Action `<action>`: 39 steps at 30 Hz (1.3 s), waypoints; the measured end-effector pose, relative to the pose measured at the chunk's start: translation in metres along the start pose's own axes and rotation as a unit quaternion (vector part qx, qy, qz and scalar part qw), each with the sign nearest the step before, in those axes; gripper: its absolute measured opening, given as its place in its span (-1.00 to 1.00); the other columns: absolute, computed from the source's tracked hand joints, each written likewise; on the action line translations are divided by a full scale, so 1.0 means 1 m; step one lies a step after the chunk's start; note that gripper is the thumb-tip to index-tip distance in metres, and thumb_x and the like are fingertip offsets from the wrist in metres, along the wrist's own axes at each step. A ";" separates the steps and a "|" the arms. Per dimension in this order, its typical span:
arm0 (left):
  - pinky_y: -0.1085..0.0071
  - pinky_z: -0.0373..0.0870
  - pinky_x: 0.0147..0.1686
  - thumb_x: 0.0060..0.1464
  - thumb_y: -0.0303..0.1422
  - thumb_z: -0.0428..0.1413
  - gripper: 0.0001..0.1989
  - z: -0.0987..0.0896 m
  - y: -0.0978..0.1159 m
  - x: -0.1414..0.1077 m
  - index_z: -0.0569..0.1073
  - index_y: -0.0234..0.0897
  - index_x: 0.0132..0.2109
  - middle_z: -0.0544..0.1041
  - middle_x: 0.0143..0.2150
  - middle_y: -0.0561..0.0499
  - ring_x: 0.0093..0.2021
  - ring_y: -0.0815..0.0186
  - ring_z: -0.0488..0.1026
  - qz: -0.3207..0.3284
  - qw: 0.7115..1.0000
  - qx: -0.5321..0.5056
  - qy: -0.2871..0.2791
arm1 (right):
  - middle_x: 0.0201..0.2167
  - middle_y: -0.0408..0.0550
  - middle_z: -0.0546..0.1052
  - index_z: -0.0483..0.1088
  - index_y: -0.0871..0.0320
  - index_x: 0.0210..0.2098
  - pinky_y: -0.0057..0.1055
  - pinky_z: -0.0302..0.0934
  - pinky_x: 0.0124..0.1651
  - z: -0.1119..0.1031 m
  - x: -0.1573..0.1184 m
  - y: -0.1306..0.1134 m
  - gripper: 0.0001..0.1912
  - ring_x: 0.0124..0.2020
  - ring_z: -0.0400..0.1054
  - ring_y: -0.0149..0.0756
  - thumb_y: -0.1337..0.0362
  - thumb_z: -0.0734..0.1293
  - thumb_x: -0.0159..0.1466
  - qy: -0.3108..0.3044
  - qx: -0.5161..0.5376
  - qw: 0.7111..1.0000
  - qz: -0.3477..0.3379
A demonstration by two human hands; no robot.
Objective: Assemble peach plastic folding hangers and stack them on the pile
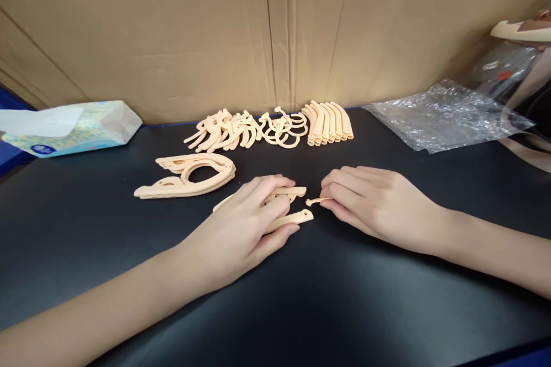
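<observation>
Under my left hand point(253, 212), cream plastic hanger arms point(297, 218) lie on the black table, with their ends poking out to the right between my fingers. One end has a small round hole. My left fingers are closed around these pieces. Just to the right, my right hand point(372, 200) pinches a hanger hook point(314, 202); only its thin shank and knobbed tip show, pointing left at the arms with a small gap between. The rest of the hook is hidden by my fingers.
Folded hangers point(159, 190) lie stacked at left. Along the back are loose curved arms point(221, 129), a heap of hooks point(287, 143) and a row of hollow arms point(327, 123). A tissue pack point(99, 126), crumpled clear plastic point(447, 114) and cardboard point(193, 34) border the table.
</observation>
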State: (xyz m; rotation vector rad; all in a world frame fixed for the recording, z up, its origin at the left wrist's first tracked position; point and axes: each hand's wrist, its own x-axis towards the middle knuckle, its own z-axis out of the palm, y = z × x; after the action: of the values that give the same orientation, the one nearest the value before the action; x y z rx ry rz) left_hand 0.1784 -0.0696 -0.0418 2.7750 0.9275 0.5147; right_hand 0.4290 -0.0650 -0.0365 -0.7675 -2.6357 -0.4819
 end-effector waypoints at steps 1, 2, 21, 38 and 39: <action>0.18 0.36 0.12 0.36 -0.30 -0.07 -0.82 0.000 0.000 0.000 0.38 -0.24 -0.14 0.35 0.19 -0.13 0.19 0.14 0.34 -0.004 1.000 0.001 0.000 | -0.36 -0.05 0.52 0.41 0.26 -0.34 -0.36 0.21 -0.33 0.000 0.000 0.000 -0.71 -0.42 0.36 -0.33 0.35 0.15 0.44 0.001 0.001 1.000 -0.001; 0.17 0.36 0.11 0.36 -0.30 -0.08 -0.82 0.000 0.001 -0.001 0.38 -0.25 -0.12 0.36 0.18 -0.13 0.17 0.14 0.35 -0.009 1.000 0.003 0.003 | -0.37 -0.06 0.51 0.41 0.25 -0.34 -0.36 0.21 -0.34 0.000 0.000 0.000 -0.72 -0.43 0.34 -0.34 0.35 0.15 0.44 0.001 0.001 1.000 -0.001; 0.30 0.43 0.01 0.33 -0.37 -0.02 -0.81 -0.004 0.003 -0.001 0.47 -0.23 -0.21 0.39 0.19 -0.07 0.02 0.24 0.48 0.009 1.000 0.010 0.022 | -0.66 -0.29 0.35 0.28 0.13 -0.38 -0.47 0.02 -0.53 -0.005 -0.003 -0.007 -0.76 -0.68 0.13 -0.47 0.37 0.14 0.42 0.060 0.018 0.997 0.032; 0.23 0.34 0.07 0.32 -0.41 -0.12 -0.78 -0.007 0.005 0.000 0.42 -0.27 -0.10 0.34 0.20 -0.14 0.09 0.18 0.38 0.010 1.000 -0.023 0.005 | -0.53 -0.14 0.49 0.37 0.18 -0.25 -0.44 0.13 -0.41 -0.003 -0.001 -0.006 -0.69 -0.56 0.30 -0.40 0.26 0.07 0.49 0.006 0.075 0.996 0.051; 0.22 0.33 0.07 0.32 -0.42 -0.12 -0.78 -0.007 0.005 -0.001 0.41 -0.27 -0.09 0.32 0.22 -0.14 0.10 0.18 0.37 0.014 1.000 -0.020 0.003 | -0.51 -0.13 0.50 0.38 0.18 -0.23 -0.44 0.15 -0.39 -0.003 -0.001 -0.007 -0.69 -0.53 0.33 -0.39 0.25 0.07 0.49 -0.001 0.099 0.993 0.059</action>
State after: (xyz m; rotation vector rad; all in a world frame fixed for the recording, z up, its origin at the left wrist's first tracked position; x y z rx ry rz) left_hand 0.1782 -0.0738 -0.0340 2.7550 0.8704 0.5397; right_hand 0.4269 -0.0722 -0.0356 -0.8535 -2.5719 -0.1846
